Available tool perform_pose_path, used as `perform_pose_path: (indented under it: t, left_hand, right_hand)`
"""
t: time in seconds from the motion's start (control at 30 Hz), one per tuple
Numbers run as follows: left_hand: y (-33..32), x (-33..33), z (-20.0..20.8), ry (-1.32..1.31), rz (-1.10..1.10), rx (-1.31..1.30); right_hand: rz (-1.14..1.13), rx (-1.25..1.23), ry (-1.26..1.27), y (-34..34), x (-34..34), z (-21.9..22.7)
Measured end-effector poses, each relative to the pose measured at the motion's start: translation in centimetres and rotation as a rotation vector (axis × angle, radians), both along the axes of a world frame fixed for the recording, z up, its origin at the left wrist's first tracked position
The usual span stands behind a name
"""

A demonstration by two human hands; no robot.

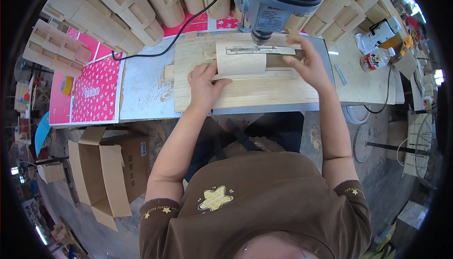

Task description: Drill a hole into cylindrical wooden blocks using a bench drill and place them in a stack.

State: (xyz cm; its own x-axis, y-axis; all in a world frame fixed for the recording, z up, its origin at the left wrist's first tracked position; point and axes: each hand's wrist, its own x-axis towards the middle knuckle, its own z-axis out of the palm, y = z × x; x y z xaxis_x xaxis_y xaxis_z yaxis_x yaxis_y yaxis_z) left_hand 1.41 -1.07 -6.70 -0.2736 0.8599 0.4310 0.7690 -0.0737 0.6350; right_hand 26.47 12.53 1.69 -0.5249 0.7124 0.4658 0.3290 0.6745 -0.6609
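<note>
A pale, curved wooden piece [240, 65] lies on a wooden board under the drill press. My left hand [203, 85] is closed on its lower left corner, the thumb along the near edge and the fingers at the left end. Across the top of the piece runs a light strip with a long, narrow slot [259, 50]. The drill chuck [261, 37] hangs just above this strip; whether the bit touches it I cannot tell. Around the strip's right end my right hand [309, 65] is open, thumb and forefinger apart, with nothing visibly gripped.
The drill press [278, 8] stands at the far middle. Stacked wooden pieces [104, 13] crowd the back on both sides. A black cable [179, 34] curves across the left. At right are a marker [340, 75] and a bottle [376, 59]. An opened cardboard box [113, 169] sits on the floor at left.
</note>
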Motion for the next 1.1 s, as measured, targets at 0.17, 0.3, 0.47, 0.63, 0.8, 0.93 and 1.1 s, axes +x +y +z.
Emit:
perform_pose_path:
  t: [0.17, 0.3, 0.47, 0.63, 0.8, 0.93, 1.1]
  left_hand:
    - [0.3, 0.3, 0.2, 0.029, -0.019, 0.001]
    - [0.4, -0.1, -0.1, 0.092, 0.006, -0.017]
    - [0.1, 0.2, 0.7, 0.145, 0.029, -0.026]
    - [0.1, -0.1, 0.0, 0.117, 0.017, 0.008]
    - [0.3, 0.4, 0.9, 0.099, 0.0, 0.009]
    - [0.4, 0.2, 0.4, 0.084, -0.005, 0.021]
    - [0.6, 0.3, 0.6, 0.061, -0.007, -0.006]
  right_hand:
    - [-0.24, 0.461, 0.392, 4.4, -0.3, 12.1]
    - [-0.142, 0.125, 0.239, 1.8, -5.2, 18.0]
    - [-0.231, 0.463, 0.108, 0.8, -2.5, 15.5]
    - [-0.293, 0.316, 0.1, -6.4, -1.4, 9.5]
    - [-0.294, 0.415, 0.212, -5.3, -1.7, 2.4]
    - [-0.294, 0.454, 0.303, -4.2, -2.7, -0.2]
    - [-0.227, 0.564, 0.22, -4.0, -0.9, 4.3]
